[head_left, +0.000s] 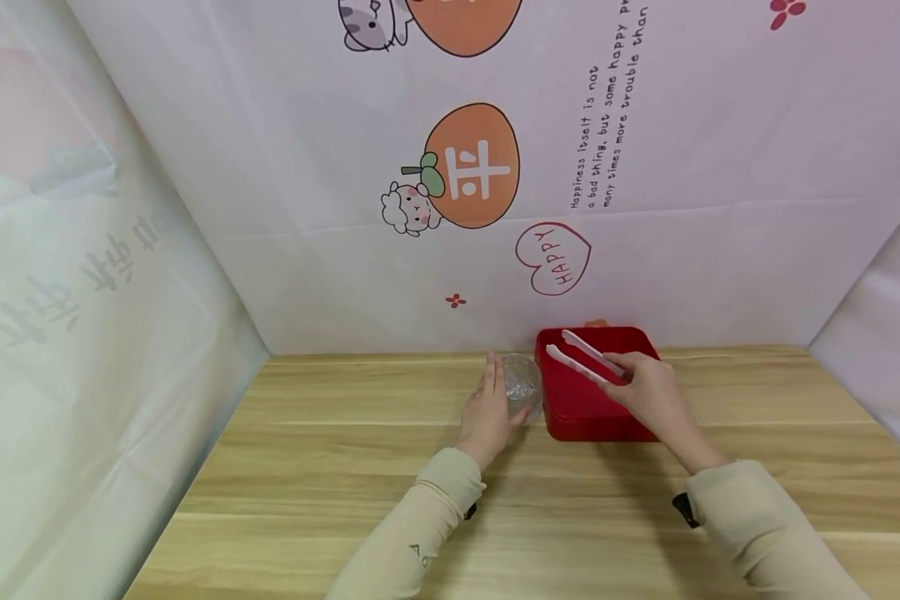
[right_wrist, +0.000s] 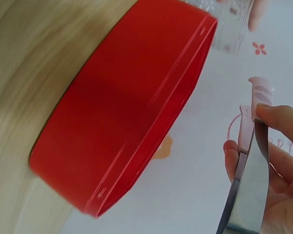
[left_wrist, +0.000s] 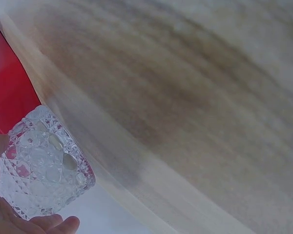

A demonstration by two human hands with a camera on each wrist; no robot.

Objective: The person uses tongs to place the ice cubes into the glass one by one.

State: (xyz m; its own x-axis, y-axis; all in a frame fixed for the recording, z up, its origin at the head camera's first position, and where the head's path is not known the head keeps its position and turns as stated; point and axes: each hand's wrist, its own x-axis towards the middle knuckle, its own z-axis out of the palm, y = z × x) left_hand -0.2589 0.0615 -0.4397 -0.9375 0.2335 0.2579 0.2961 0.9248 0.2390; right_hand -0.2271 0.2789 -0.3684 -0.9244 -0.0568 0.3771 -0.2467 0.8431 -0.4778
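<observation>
My left hand (head_left: 487, 417) lies along the left side of a clear patterned glass bowl (head_left: 523, 385), its fingers and thumb around the wall. In the left wrist view the textured glass (left_wrist: 44, 165) stands on the table with my thumb and fingers at its side. Above the red box (head_left: 570, 427), my right hand (head_left: 648, 396) grips a pair of tongs (head_left: 581, 363) with pale pink tips and a metal body. The tips stand apart with nothing between them. In the right wrist view my thumb and fingers pinch the tongs (right_wrist: 249, 195) from both sides.
The red box (right_wrist: 122, 97) is open-topped and stands close beside the glass, near the back wall. A printed white sheet (head_left: 345, 283) hangs behind the wooden table (head_left: 330, 467), with more white sheeting at left and right.
</observation>
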